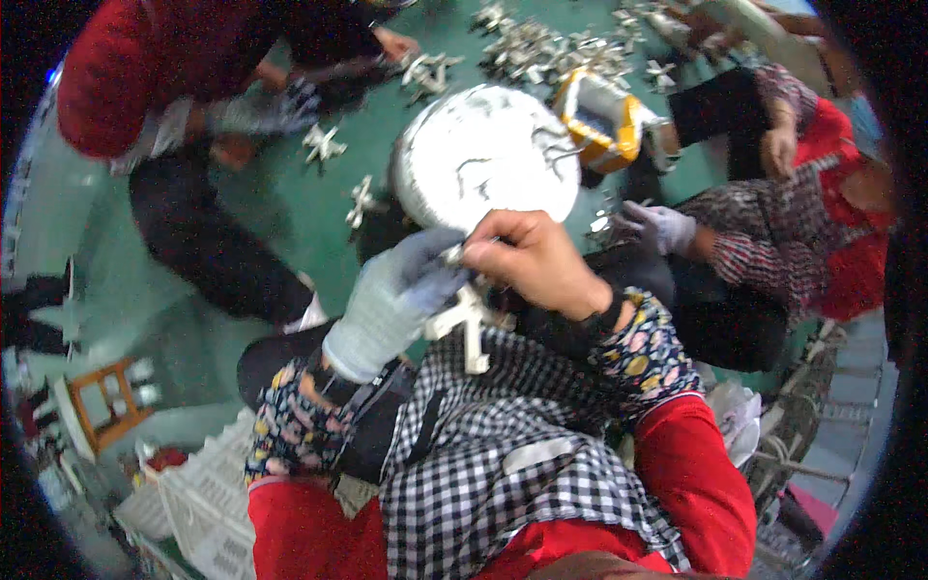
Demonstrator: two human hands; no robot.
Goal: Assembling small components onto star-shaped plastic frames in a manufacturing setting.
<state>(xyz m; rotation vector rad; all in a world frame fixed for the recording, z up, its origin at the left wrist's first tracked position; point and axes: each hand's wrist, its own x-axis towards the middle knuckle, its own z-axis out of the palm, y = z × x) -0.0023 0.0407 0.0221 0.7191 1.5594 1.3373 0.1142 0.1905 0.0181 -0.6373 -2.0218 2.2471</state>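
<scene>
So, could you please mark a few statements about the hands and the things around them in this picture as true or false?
1. The left hand wears a grey glove. True.
2. The right hand is gloved too. False: it is bare.
3. Both hands meet on a pale cross-shaped metal part. True.
4. The round white tub lies behind the person. False: it stands just ahead of the hands.
5. The floor is green, with more metal parts scattered on it. True.
</scene>
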